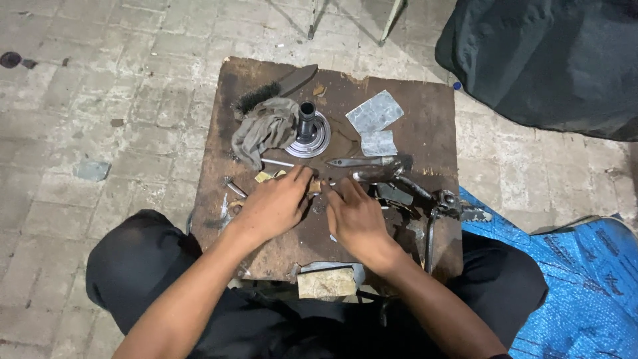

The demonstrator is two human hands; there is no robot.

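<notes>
1. Nearest the camera, a pale rectangular block point(325, 283) is seen at the 6 o'clock edge of the brown board point(432, 119).
2. Between both hands, at the board's centre, a small brownish piece point(315, 187) is pinched.
3. The left hand point(272, 205) is closed on it from 9 o'clock, fingers curled together.
4. The right hand point(355, 216) meets it from 3 o'clock, fingers together on it.
5. A grey rag point(262, 129), a wire brush point(272, 88) and a round metal hub point(308, 129) are placed toward 12 o'clock; pliers point(362, 161) lie at 2 o'clock.
</notes>
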